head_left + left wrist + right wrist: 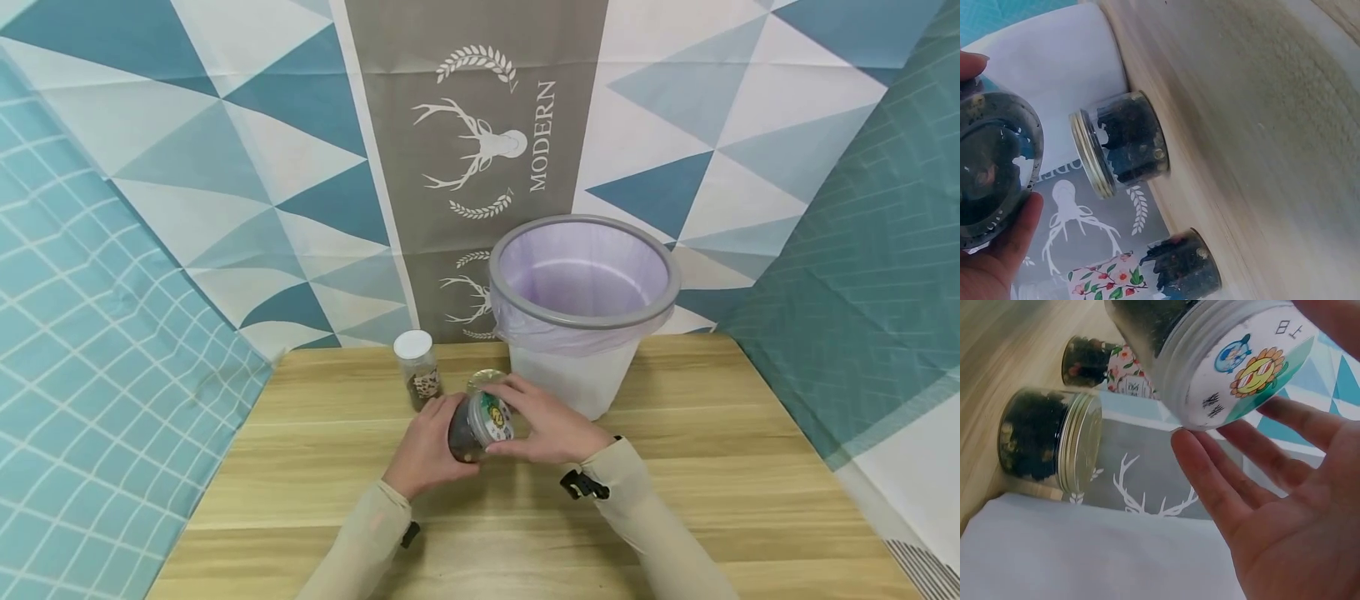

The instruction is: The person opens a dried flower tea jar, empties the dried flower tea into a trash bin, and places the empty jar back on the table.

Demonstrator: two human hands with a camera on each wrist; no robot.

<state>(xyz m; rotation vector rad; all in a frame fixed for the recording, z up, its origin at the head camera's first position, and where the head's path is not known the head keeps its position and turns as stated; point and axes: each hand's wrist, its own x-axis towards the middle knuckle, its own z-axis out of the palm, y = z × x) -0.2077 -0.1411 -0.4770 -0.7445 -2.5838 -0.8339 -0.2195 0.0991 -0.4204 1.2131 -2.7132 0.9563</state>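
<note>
"Two hands on one jar (462, 435), lower middle of the head view. Step in hand?"

"Handling the lid (497, 417), I'd judge. Left hand (427, 450) curled round the body. Right hand (547, 427) pinching the lid's rim, thumb on one side, fingers on the other; grip closed on both ends. Jar held off the bench (300, 492), tilted, lid end toward frame right."

"Next move?"

"Should the lid be meant to turn, it calls for a steady left hold and a twist from the right. Lid looks seated; how tight, cannot tell."

"Appearance?"

"Clear wall, dark contents, pale ribbed rim. Printed top: sunflower in sunglasses, green patch. Round base shows at the left edge of the left wrist view."

"Neighbours?"

"Gold-lidded jar (1032, 434) upright just behind it; white-lidded jar (420, 375) left of that; bin (570, 379) to the right."
</note>
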